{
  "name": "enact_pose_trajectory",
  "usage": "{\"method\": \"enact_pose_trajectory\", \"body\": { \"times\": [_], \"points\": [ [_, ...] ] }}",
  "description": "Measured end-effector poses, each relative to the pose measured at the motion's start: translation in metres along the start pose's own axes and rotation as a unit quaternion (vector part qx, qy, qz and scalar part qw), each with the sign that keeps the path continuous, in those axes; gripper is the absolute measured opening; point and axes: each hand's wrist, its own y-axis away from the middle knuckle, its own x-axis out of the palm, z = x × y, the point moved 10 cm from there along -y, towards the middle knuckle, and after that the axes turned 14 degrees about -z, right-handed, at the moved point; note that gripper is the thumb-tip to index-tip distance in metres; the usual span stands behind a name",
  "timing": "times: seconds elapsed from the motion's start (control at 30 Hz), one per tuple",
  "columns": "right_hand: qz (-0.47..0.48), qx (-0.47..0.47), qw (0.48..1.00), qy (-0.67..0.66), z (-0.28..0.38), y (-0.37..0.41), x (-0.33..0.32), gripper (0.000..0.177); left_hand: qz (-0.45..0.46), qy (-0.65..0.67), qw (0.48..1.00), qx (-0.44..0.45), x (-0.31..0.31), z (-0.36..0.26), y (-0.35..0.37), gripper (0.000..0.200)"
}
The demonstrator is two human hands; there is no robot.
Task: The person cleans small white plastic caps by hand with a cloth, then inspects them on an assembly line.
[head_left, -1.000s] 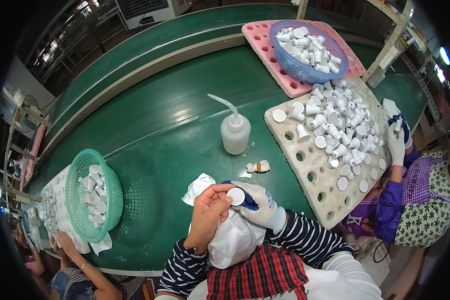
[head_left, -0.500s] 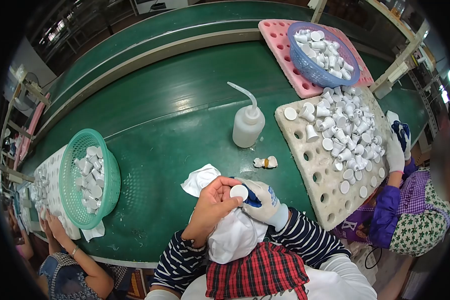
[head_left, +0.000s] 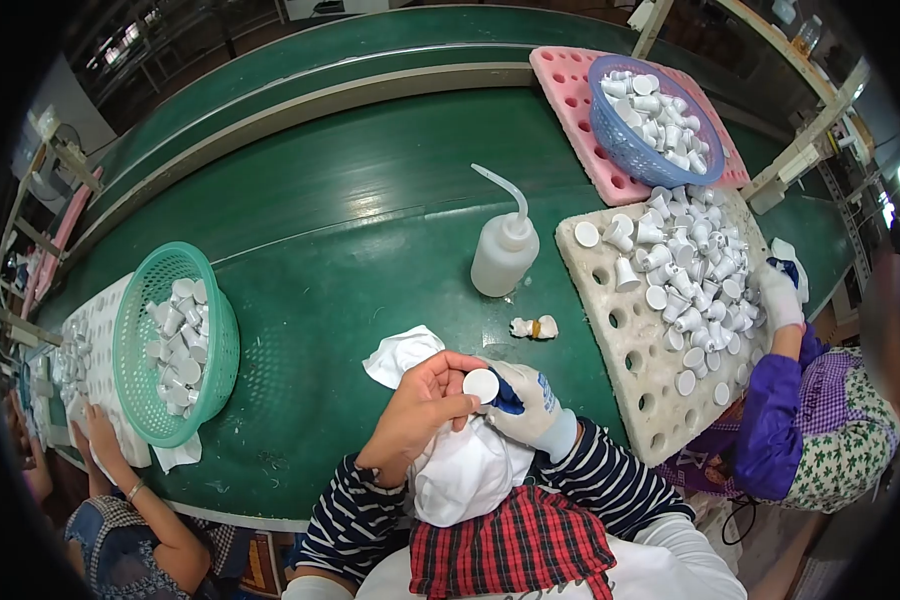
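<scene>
Bare, my left hand pinches a small white cup-shaped part between thumb and fingers, its flat round end facing up. My right hand wears a white glove with blue on the fingers; they curl around the far side of the same part, partly hidden. Bunched under both hands is a white cloth. Another white cloth lies on the green table just beyond my left hand. Past my right hand sits a small tied roll of white material.
A squeeze bottle stands ahead. On the right, a foam board bears piled white parts, with a blue basket on a pink board behind. At left is a green basket of parts. Co-workers' hands work at both sides.
The view has shifted slightly. My left fingers have shifted a little on the white part, still held between both hands. At right, the co-worker's gloved hand has moved nearer the pile.
</scene>
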Motion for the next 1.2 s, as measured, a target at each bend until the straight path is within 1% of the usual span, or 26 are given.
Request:
{"method": "enact_pose_trajectory", "body": {
  "times": [0.07, 0.17, 0.23, 0.37, 0.47, 0.57, 0.67, 0.77, 0.97, 1.07, 1.2],
  "points": [
    [0.004, 0.003, 1.000, -0.002, 0.000, -0.001, 0.000, 0.049, 0.006, 0.016, 1.000, -0.014, 0.001, -0.002, 0.000, 0.032],
    [0.009, 0.009, 1.000, 0.003, -0.003, 0.000, 0.002, 0.048, -0.027, -0.035, 0.999, 0.010, -0.001, 0.000, 0.001, 0.032],
    [0.011, 0.020, 1.000, -0.003, -0.005, 0.001, 0.002, 0.048, -0.015, -0.018, 1.000, 0.011, 0.000, -0.001, 0.000, 0.033],
    [0.011, 0.006, 1.000, 0.006, -0.007, 0.001, 0.003, 0.048, 0.009, -0.001, 1.000, -0.001, -0.002, 0.001, -0.002, 0.033],
    [0.013, 0.001, 1.000, 0.018, -0.009, 0.002, 0.004, 0.048, -0.019, -0.027, 0.999, 0.006, -0.002, 0.001, -0.001, 0.033],
    [0.009, 0.002, 1.000, 0.029, -0.007, 0.001, 0.002, 0.048, -0.001, -0.001, 1.000, -0.018, -0.004, 0.005, -0.004, 0.032],
    [0.013, -0.003, 0.999, 0.038, -0.006, 0.001, 0.004, 0.048, -0.001, -0.005, 1.000, -0.028, -0.003, 0.002, -0.002, 0.033],
    [0.016, -0.008, 0.999, 0.030, -0.008, 0.002, 0.005, 0.049, -0.019, -0.024, 0.999, -0.009, -0.003, 0.003, -0.002, 0.034],
    [0.011, -0.013, 0.999, 0.034, -0.007, 0.002, 0.005, 0.048, 0.035, -0.004, 0.999, -0.029, -0.006, 0.008, -0.005, 0.034],
    [0.011, -0.016, 0.999, 0.025, -0.006, 0.002, 0.004, 0.049, 0.000, -0.042, 0.999, -0.010, -0.005, 0.007, -0.005, 0.034],
    [0.010, -0.014, 1.000, 0.024, -0.003, 0.001, 0.003, 0.048, 0.016, -0.012, 0.999, -0.025, -0.005, 0.008, -0.005, 0.032]
  ]
}}
